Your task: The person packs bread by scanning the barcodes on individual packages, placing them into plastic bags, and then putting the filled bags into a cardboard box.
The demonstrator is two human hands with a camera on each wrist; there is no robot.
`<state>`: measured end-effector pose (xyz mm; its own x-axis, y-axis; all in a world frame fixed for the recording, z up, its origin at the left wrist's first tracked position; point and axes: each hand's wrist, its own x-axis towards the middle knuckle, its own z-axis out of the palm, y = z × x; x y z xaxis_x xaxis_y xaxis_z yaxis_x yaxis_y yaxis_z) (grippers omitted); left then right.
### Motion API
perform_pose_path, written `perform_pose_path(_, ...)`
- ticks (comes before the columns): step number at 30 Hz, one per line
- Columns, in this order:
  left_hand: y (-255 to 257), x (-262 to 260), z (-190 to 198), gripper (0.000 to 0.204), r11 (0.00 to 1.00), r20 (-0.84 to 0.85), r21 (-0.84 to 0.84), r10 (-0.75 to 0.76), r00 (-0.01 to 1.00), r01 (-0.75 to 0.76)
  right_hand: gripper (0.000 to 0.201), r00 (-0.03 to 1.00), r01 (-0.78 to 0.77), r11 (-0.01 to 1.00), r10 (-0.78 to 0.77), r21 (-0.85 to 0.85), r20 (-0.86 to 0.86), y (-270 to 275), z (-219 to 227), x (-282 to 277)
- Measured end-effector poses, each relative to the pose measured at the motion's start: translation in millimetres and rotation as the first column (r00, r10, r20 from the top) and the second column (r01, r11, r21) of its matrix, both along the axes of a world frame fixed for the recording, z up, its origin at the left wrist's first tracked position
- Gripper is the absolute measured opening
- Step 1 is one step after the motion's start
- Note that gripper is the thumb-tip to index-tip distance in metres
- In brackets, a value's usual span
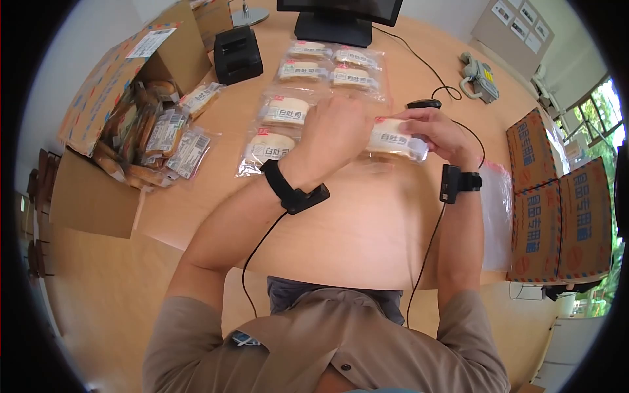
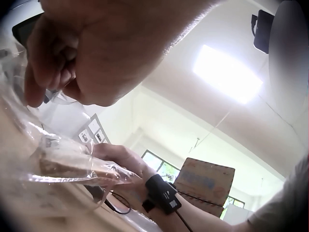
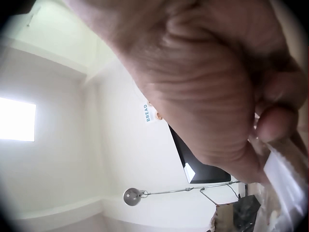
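My right hand [image 1: 444,135] pinches the right end of a wrapped bread loaf [image 1: 392,139], thumb and fingers on its clear wrapper. The loaf carries a printed label and is held just above the table. Close by its left end is my left hand [image 1: 337,134], back up, fingers curled at clear plastic film [image 2: 19,116] in the left wrist view; the head view hides its fingertips. Beneath and left of this hand lie two wrapped loaves [image 1: 274,145] in a clear plastic bag [image 1: 246,160]. White plastic [image 3: 287,179] shows at my right fingers in the right wrist view.
Several wrapped loaves [image 1: 301,71] lie in a clear bag farther back. An open carton [image 1: 98,98] of packaged bread [image 1: 164,134] stands left, beside a black printer [image 1: 237,56]. A monitor [image 1: 334,29] is at the back. Flat clear bags [image 1: 496,216] and cartons [image 1: 557,209] are right.
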<state>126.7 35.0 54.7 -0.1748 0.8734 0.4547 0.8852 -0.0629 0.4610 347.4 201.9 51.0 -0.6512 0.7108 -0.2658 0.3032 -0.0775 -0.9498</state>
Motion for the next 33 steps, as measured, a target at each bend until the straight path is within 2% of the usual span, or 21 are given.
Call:
perform_pose_path(2,-2.5,7.7,-5.5,0.029,1.0,-0.03,0.02,-0.007,1.0,0.008,0.032,0.992,-0.121,0.991,0.119,0.05,0.044,-9.8,-7.0,-22.8)
perform_pose_path(3,-4.2,12.2,-9.3,0.029,1.0,-0.068,-0.004,-0.031,0.997,0.03,0.033,0.991,-0.132,0.989,0.131,0.069,0.024,-9.0,-12.5,-32.3)
perform_pose_path(4,-5.9,16.0,-12.4,0.031,0.998,-0.106,-0.028,-0.052,0.993,0.049,0.035,0.99,-0.123,0.992,0.124,0.012,-0.071,-2.1,-27.5,-40.0)
perform_pose_path(5,-8.0,19.1,-14.3,0.031,0.999,-0.109,-0.025,-0.042,0.993,0.04,0.039,0.993,-0.08,0.997,0.079,-0.003,-0.09,-1.7,-34.5,-45.7)
perform_pose_path(7,-10.3,23.0,-17.7,0.033,0.985,-0.044,-0.151,-0.09,0.995,0.082,0.043,0.993,-0.048,0.999,0.046,-0.014,-0.111,-1.6,-47.5,-53.3)
perform_pose_path(10,-6.5,21.8,-34.1,0.032,0.992,-0.08,-0.072,-0.114,0.99,0.109,0.05,0.976,0.019,0.998,-0.006,0.059,-0.217,-7.6,-56.0,-57.4)
perform_pose_path(12,-1.1,19.8,-36.8,0.03,0.988,-0.053,-0.08,-0.136,0.989,0.132,0.059,0.984,0.165,0.945,-0.139,0.281,-0.111,-15.2,-56.0,-59.0)
perform_pose_path(14,4.5,11.8,-31.3,0.029,0.983,-0.025,-0.087,-0.167,0.986,0.164,0.06,0.976,0.191,0.932,-0.147,0.307,-0.161,-25.0,-59.5,-62.9)
perform_pose_path(16,14.7,-16.0,-22.6,0.033,0.932,0.113,-0.205,-0.28,0.953,0.298,0.062,0.966,0.218,0.917,-0.154,0.334,-0.21,-30.6,-64.5,-64.9)
perform_pose_path(18,16.9,-60.7,-21.9,0.041,0.945,-0.023,-0.171,-0.286,0.958,0.278,0.065,0.959,0.179,0.908,-0.076,0.38,-0.271,-30.8,-77.3,-65.0)
perform_pose_path(20,19.7,-98.1,-16.1,0.062,0.946,-0.248,-0.311,-0.175,0.953,0.093,0.059,0.959,0.152,0.919,-0.049,0.364,-0.278,-33.9,-82.0,-63.3)
perform_pose_path(21,13.2,-108.7,-16.1,0.062,0.946,-0.25,-0.311,-0.176,0.952,0.093,0.053,0.958,0.125,0.929,-0.022,0.349,-0.285,-35.1,-83.5,-62.5)
perform_pose_path(22,3.9,-115.9,-9.5,0.071,0.923,-0.186,-0.384,-0.079,0.979,0.001,0.053,0.958,0.126,0.929,-0.022,0.349,-0.287,-37.4,-80.8,-62.2)
perform_pose_path(23,-1.3,-120.2,-5.6,0.082,0.884,-0.129,-0.459,0.025,0.991,-0.082,0.047,0.986,0.124,0.831,-0.043,0.543,-0.159,-39.6,-76.8,-61.4)
perform_pose_path(24,-1.4,-123.0,-6.0,0.082,0.885,-0.13,-0.459,0.025,0.991,-0.083,0.041,0.995,0.088,0.698,-0.091,0.711,-0.034,-41.4,-74.3,-61.3)
perform_pose_path(26,3.3,-128.0,-9.6,0.095,0.836,0.024,-0.543,0.105,0.994,-0.075,0.036,0.989,0.144,0.676,-0.122,0.723,-0.082,-45.6,-75.0,-64.0)
perform_pose_path(28,10.7,-132.3,-17.4,0.097,0.833,-0.025,-0.544,0.105,0.994,-0.102,0.031,0.979,0.201,0.651,-0.157,0.732,-0.13,-46.6,-81.0,-67.8)
perform_pose_path(30,17.6,-132.4,-25.3,0.098,0.83,-0.072,-0.543,0.106,0.992,-0.128,0.036,0.957,0.277,0.838,-0.2,0.47,-0.208,-43.1,-96.9,-71.4)
perform_pose_path(31,20.2,-128.6,-25.2,0.095,0.837,-0.171,-0.536,0.025,0.985,-0.114,0.036,0.957,0.279,0.837,-0.201,0.471,-0.209,-42.0,-96.6,-70.1)
perform_pose_path(32,23.2,-125.2,-24.9,0.093,0.843,-0.27,-0.529,-0.054,0.961,-0.101,0.039,0.974,0.227,0.781,-0.168,0.582,-0.154,-40.3,-95.6,-68.4)
perform_pose_path(33,26.2,-119.1,-25.9,0.093,0.844,-0.271,-0.527,-0.054,0.961,-0.101,0.043,0.986,0.167,0.712,-0.14,0.682,-0.095,-38.8,-94.6,-67.0)
